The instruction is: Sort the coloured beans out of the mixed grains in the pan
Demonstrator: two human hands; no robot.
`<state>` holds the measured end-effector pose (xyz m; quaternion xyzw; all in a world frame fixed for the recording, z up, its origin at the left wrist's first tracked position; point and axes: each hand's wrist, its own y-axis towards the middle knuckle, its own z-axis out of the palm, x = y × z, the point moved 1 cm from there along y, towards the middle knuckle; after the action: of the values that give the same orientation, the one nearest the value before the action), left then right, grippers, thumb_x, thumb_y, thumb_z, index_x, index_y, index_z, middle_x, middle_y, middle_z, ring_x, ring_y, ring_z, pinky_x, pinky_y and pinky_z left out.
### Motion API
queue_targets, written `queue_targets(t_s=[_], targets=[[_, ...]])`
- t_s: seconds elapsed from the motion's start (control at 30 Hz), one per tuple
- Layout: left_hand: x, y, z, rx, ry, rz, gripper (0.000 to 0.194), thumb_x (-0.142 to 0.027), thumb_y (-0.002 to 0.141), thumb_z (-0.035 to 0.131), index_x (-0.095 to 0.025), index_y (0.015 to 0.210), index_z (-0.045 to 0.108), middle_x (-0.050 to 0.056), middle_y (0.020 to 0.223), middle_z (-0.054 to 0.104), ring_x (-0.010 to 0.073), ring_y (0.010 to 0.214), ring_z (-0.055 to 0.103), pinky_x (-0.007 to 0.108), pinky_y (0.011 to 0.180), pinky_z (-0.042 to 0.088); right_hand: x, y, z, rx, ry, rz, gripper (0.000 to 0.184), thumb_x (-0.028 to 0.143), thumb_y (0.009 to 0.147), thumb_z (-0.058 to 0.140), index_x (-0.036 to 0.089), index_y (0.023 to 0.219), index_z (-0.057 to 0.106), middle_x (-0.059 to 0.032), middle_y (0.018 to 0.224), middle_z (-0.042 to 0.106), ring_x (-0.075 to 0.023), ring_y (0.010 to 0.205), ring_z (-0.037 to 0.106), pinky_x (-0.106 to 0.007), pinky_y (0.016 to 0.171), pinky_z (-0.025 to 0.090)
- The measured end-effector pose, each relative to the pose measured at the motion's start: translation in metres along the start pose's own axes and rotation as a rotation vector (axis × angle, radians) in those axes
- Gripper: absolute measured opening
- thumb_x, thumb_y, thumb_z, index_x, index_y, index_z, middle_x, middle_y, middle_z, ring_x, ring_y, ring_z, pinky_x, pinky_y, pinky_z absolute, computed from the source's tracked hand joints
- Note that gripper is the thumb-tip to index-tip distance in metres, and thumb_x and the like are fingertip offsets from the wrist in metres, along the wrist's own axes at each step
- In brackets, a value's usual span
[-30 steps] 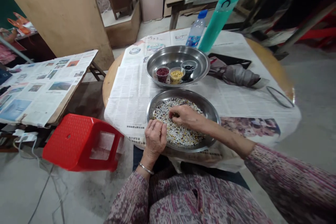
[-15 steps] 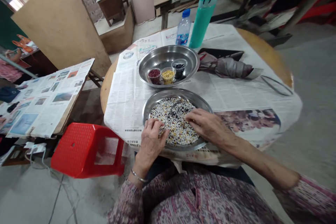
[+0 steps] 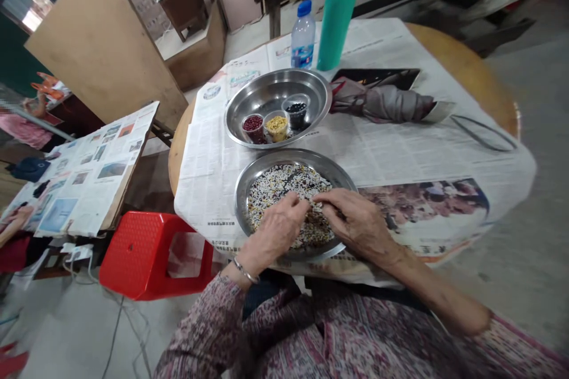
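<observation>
A shallow steel plate (image 3: 243,186) near the front table edge holds a mix of white, black and yellow grains (image 3: 271,186). Over the middle of the mix is my left hand (image 3: 280,225), its fingers curled together, with a bangle at the wrist. My right hand (image 3: 360,222) reaches in from the right, fingers bent and the fingertips close to those of my left hand. Whatever sits between the fingers is too small to make out. Behind stands a deeper steel basin (image 3: 262,86) with three clear cups: red beans (image 3: 253,124), yellow grains (image 3: 276,125) and black beans (image 3: 296,111).
Newspaper (image 3: 200,189) covers the round table. A water bottle (image 3: 303,35), a teal flask (image 3: 340,18) and a folded grey umbrella (image 3: 386,102) lie beyond the plates. At left are a red stool (image 3: 133,254) and another papered table (image 3: 102,160), with people partly visible beside it.
My left hand has moved right, from the plate's left side to its middle, and its fingers have closed. My right hand has stayed over the plate's right side. The view has shifted slightly.
</observation>
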<state>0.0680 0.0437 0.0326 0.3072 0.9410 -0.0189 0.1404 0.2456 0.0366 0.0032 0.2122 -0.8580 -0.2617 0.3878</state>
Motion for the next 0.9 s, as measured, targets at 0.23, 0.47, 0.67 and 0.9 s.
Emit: queue_targets(t_s=[0.23,0.47,0.67,0.9], targets=[[0.024,0.015,-0.02,-0.177,-0.012,-0.021,0.03,-0.03,0.09,0.072,-0.023,0.116,0.059,0.009,0.12,0.059,0.0251,0.11,0.061,0.043,0.095,0.057,0.002,-0.004,0.003,-0.043,-0.012,0.13,0.02,0.018,0.094,0.048,0.024,0.103,0.064,-0.0056,0.094,0.077,-0.0215,0.083,0.072,-0.036,0.08,0.056],[-0.004,0.025,-0.006,0.078,0.014,0.322,0.045,-0.035,0.079,0.079,-0.021,0.119,0.063,0.014,0.141,0.056,0.0344,0.135,0.049,0.057,0.114,0.042,-0.004,-0.012,0.004,-0.104,0.035,0.134,0.017,0.022,0.093,0.051,0.026,0.101,0.066,-0.0063,0.092,0.078,-0.0225,0.081,0.073,-0.037,0.079,0.057],[0.01,0.035,0.001,0.118,0.108,0.313,0.013,-0.01,0.09,0.058,-0.02,0.096,0.065,0.008,0.103,0.065,0.0243,0.103,0.061,0.04,0.092,0.055,-0.005,-0.012,0.004,-0.081,0.037,0.151,0.017,0.023,0.092,0.051,0.026,0.095,0.067,-0.0057,0.087,0.077,-0.0222,0.077,0.072,-0.037,0.076,0.057],[0.046,0.005,-0.022,-0.18,0.032,0.064,0.025,-0.001,0.089,0.051,-0.021,0.1,0.061,0.006,0.107,0.061,0.02,0.101,0.061,0.035,0.091,0.057,-0.004,-0.012,0.004,-0.079,0.032,0.188,0.019,0.023,0.091,0.051,0.027,0.098,0.069,-0.0059,0.089,0.077,-0.0232,0.079,0.072,-0.039,0.077,0.058]])
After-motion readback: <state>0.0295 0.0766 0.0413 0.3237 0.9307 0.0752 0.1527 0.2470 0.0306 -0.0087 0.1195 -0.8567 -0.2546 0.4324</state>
